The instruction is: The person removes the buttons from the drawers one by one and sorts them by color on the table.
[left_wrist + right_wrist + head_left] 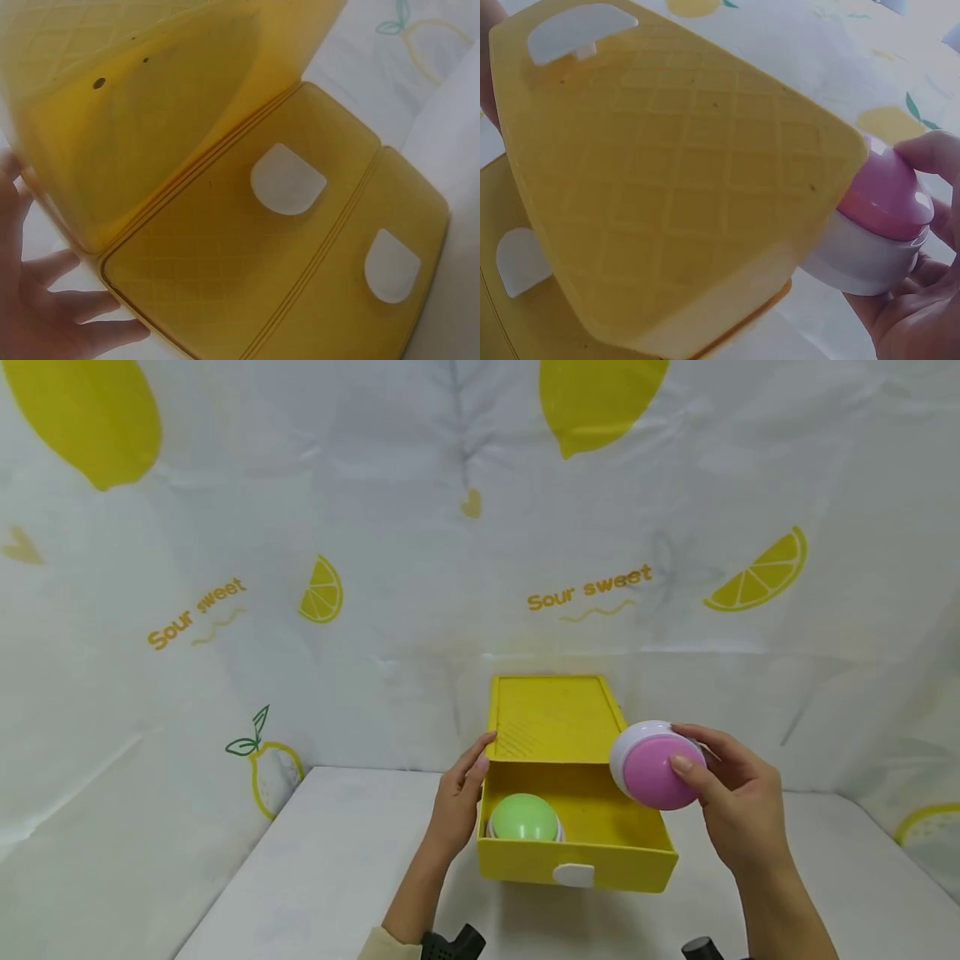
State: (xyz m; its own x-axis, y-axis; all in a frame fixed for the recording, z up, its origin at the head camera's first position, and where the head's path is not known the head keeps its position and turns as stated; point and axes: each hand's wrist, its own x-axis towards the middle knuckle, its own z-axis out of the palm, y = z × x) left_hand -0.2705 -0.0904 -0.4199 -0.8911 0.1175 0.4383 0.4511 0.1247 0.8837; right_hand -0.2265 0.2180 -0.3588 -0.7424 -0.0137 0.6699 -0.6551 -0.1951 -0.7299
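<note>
A small yellow cabinet [555,718] stands on the table with its top drawer [510,862] pulled out. My right hand [750,814] holds a round pink push button with a white base [660,774] over the drawer's right side, thumb on the pink dome, fingers round the white rim. Inside the drawer, at the front left, sits a matching green push button [525,817]. My left hand [452,810] rests against the left side of the cabinet and drawer; its fingers [90,304] lie extended there in the left wrist view.
White pull tabs [289,180] mark the lower drawer fronts. A white table [315,868] lies beneath, and a white sheet printed with lemons [405,568] hangs behind and at the sides. Dark wrist devices [457,943] show at the bottom edge.
</note>
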